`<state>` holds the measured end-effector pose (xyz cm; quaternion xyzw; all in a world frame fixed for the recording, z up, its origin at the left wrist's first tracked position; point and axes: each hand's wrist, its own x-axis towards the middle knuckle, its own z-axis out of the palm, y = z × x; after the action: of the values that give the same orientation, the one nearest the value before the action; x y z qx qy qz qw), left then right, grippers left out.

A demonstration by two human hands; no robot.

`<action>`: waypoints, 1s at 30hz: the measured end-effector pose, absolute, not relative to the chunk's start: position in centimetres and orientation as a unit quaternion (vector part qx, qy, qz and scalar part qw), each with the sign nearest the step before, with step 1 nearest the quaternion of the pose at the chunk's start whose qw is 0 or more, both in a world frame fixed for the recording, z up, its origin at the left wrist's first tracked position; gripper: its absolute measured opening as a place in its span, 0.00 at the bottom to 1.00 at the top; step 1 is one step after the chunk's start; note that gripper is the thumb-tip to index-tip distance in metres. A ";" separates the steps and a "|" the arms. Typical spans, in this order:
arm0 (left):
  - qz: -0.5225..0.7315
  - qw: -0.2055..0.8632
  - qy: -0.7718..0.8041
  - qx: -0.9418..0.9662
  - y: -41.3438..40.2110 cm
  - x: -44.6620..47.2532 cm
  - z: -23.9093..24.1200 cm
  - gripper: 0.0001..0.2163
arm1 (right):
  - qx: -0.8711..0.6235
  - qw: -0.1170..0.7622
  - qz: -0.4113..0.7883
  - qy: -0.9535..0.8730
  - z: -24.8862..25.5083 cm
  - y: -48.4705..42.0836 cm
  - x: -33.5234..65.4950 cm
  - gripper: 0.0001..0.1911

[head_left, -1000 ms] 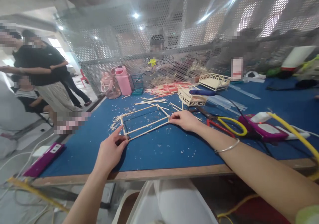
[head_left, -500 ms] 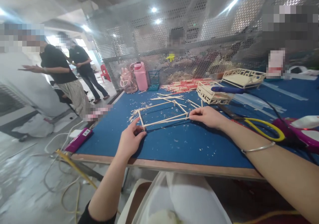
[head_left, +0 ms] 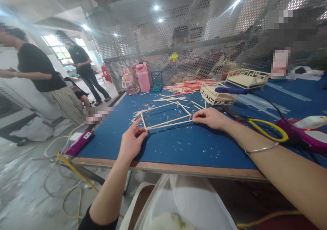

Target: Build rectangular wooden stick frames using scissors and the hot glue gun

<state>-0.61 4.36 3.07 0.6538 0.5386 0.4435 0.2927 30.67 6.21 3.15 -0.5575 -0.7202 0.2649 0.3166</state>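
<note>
Two people stand on gray floor left of a blue table backed by mesh screen, where left hand and right hand, apart, pinch near corners of a stick frame.

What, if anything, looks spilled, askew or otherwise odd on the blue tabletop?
Small pale chips lie scattered across the blue tabletop, clustered beside the far-left corner of the rectangular pale wooden-stick frame; they look like untidy debris. Otherwise nothing stands out.

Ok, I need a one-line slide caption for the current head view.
Left hand and right hand hold a thin stick frame by its near corners over a blue tabletop, loose sticks beyond.
</note>
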 end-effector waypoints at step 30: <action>0.377 0.175 0.578 0.702 4.5 -0.7 3.5 0.28 | -0.584 0.309 0.229 -0.715 2.7 6.9 30.0 0.09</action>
<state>-0.70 4.54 3.55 0.7020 0.5783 0.3771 0.1747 30.01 6.92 2.73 -0.5839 -0.7151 0.2290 0.3087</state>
